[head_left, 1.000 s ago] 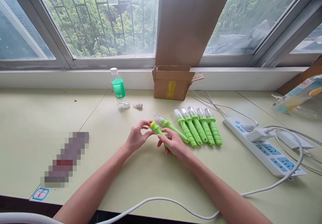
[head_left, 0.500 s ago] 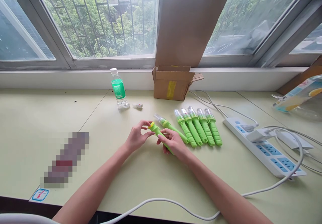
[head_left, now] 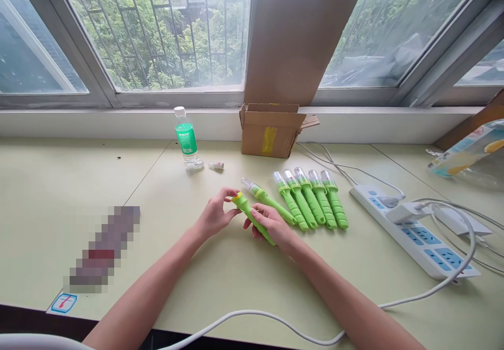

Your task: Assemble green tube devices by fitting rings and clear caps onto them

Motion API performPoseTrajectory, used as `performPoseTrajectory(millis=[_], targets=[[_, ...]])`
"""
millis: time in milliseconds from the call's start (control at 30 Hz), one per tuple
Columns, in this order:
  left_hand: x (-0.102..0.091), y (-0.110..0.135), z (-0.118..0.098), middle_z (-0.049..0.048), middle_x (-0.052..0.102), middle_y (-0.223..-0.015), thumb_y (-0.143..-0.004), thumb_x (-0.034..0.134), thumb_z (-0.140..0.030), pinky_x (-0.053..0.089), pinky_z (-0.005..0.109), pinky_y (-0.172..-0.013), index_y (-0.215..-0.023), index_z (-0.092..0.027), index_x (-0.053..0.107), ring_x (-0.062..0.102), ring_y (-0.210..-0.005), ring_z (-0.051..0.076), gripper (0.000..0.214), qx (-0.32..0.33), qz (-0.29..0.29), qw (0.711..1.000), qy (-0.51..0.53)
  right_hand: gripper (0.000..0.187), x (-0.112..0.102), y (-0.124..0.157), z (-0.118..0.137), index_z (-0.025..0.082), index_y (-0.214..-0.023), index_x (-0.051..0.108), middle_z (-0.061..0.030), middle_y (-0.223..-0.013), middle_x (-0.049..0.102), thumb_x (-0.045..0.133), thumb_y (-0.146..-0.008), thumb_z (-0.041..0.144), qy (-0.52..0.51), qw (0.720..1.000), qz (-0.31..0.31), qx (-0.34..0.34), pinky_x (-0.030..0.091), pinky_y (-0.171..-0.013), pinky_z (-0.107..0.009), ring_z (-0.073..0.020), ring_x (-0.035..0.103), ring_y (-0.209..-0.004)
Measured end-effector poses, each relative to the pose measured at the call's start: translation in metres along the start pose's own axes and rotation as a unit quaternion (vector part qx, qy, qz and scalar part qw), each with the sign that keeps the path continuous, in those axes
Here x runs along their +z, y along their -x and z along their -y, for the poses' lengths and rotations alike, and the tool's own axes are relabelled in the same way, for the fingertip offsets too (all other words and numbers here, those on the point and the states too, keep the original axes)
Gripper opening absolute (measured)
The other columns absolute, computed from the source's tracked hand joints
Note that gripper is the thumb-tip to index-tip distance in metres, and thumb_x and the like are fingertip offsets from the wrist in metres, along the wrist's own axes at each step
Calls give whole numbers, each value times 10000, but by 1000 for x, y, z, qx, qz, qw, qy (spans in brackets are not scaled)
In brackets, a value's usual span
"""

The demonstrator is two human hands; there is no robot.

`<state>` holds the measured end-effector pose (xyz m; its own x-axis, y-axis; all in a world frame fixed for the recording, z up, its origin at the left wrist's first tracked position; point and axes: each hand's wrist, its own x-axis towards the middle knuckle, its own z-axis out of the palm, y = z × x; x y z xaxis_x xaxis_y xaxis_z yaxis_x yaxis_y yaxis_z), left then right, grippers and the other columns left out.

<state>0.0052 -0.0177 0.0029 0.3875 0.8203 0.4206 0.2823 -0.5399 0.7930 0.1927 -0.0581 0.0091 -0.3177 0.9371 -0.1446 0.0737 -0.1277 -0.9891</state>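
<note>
A green plastic stick (head_left: 249, 211) with a yellow ring at its upper end is held tilted above the table. My right hand (head_left: 271, 225) is closed around its lower body. At the yellow end, the thumb and forefinger of my left hand (head_left: 216, 213) are bent about it, with the forefinger touching. Just behind lies a similar green stick (head_left: 271, 203) with a clear tip. Several more clear-capped green sticks (head_left: 311, 200) lie side by side to the right. Beyond my left hand, a small clear-and-white piece (head_left: 216, 166) rests on the table.
A water bottle (head_left: 187, 141) and an open cardboard box (head_left: 271, 132) stand near the window. On the right lies a white power strip (head_left: 413, 234) with plugs and cables. A white cable (head_left: 252, 312) crosses the front of the table. A blurred item (head_left: 104, 247) lies left.
The held stick's lower end shows a little more below my right hand, whose fingers have shifted slightly. My left hand stays at the yellow end.
</note>
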Motion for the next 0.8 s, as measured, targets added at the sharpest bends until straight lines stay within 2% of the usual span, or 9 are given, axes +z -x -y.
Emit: performPoseTrajectory(millis=[233,400,500,700,800], targets=[[1,1,4,37,642,-1105,-781,638,-208,552,402,-849,-994,-232,507,645,-946,182,252,22,-8,999,-33,378,-2,-1,-1,188,-908,576,-34,-750,683,495,-826,548,20,1000,6,-10,385,-397,-234,-89,486,-392],[1,1,3,40,652,-1114,-775,646,-226,556,422,-838,-945,-231,503,647,-960,197,222,24,-19,999,-37,408,0,1,0,206,-959,523,-10,-710,687,637,-734,527,54,998,-29,9,381,-375,-234,-85,462,-348],[2,1,3,40,654,-1105,-781,642,-240,556,422,-839,-954,-230,510,650,-959,195,218,27,-22,999,-29,394,0,1,-1,204,-940,511,-15,-707,689,629,-742,525,53,998,-32,8,356,-357,-224,-84,460,-338],[1,1,3,36,650,-1088,-789,638,-266,557,390,-842,-1005,-235,523,645,-962,182,247,23,-17,999,-23,330,0,-2,-3,195,-871,561,-18,-731,672,578,-788,514,32,999,-31,-20,389,-383,-232,-93,506,-400],[0,1,5,31,655,-1062,-788,638,-274,553,392,-846,-1000,-232,529,649,-940,179,242,15,-6,999,-32,338,-2,-1,-2,189,-886,573,-37,-767,677,553,-809,517,34,999,-11,-16,416,-419,-231,-106,546,-463]])
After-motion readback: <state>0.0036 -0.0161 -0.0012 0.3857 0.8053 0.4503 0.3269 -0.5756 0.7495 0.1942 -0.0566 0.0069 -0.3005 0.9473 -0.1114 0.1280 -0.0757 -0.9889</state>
